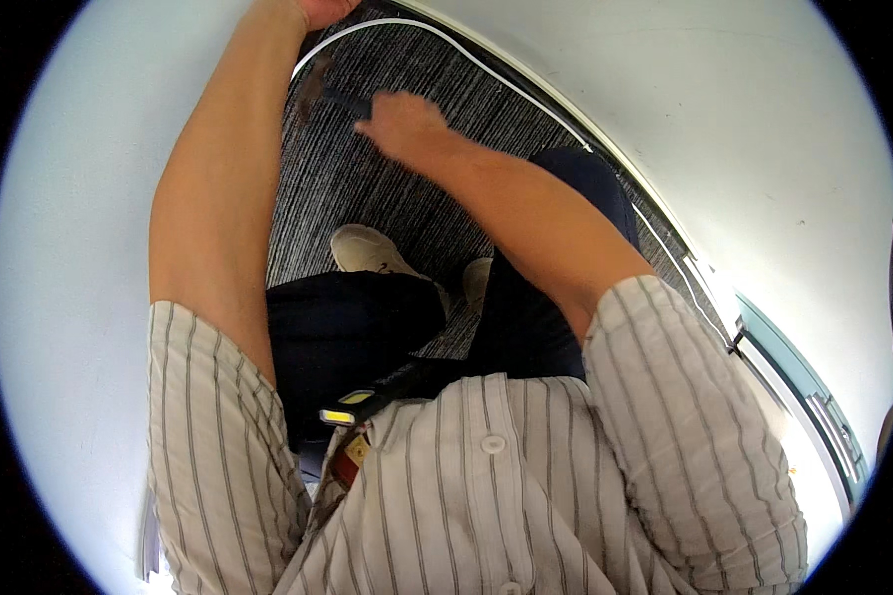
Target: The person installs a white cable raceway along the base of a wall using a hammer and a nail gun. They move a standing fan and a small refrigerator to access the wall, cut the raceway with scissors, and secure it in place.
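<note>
Fixing the white cable (392, 21), it seems. Our right hand (405, 121) clenches the hammer (339, 98), blurred, inside the cable's bend; our left hand (325, 10) sits just beyond that bend, cropped, so we can't tell its grip. Next likely needs careful aim.

Hammer (335, 97): rust-brown head, dark handle, both blurred on my side. Cable (397, 22): plain white. Carpet (318, 188): black and grey, fine streaks. Wall to my right (744, 119): off-white; wall to my left (79, 248): pale bluish white. Teal panel (784, 347) low on the right. My shirt (446, 476): cream, dark grey vertical stripes, pale buttons (493, 444). My trousers (357, 312): solid, very dark navy. My left shoe (367, 248): beige. Lamp (347, 407): black, bright yellow face.
</note>
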{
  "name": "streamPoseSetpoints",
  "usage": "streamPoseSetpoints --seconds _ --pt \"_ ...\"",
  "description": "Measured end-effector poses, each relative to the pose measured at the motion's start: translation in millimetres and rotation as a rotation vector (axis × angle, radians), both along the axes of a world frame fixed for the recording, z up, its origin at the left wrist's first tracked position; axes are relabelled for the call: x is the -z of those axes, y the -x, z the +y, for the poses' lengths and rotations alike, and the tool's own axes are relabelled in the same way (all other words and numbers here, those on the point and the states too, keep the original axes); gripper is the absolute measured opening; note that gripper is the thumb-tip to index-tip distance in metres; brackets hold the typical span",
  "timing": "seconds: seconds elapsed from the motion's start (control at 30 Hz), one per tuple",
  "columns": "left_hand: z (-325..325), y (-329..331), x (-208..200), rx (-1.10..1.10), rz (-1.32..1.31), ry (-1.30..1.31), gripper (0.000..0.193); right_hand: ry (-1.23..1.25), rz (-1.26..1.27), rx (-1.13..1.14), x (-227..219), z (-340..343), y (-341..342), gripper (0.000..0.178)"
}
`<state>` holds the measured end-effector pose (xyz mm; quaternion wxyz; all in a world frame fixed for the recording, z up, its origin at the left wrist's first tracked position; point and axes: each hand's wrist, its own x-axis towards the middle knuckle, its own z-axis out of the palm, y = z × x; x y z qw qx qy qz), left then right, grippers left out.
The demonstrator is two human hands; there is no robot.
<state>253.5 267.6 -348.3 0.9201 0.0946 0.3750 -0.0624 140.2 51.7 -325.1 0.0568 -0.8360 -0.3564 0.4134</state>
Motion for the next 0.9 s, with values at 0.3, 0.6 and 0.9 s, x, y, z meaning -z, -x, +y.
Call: streamPoseSetpoints --seconds 0.3,0.6,0.9 --pt "-3 5 -5 -0.01 -0.041 0.028 0.025 -0.075 0.016 -0.182 -10 -7 19 0.042" --pt "1 6 1 -0.02 -0.076 -0.004 0.028 0.053 0.119 -0.253 -11 -8 28 0.047" --pt "-5 5 -9 -0.027 -0.014 0.058 0.026 -0.019 0.005 -0.159 6 -19 13 0.038"
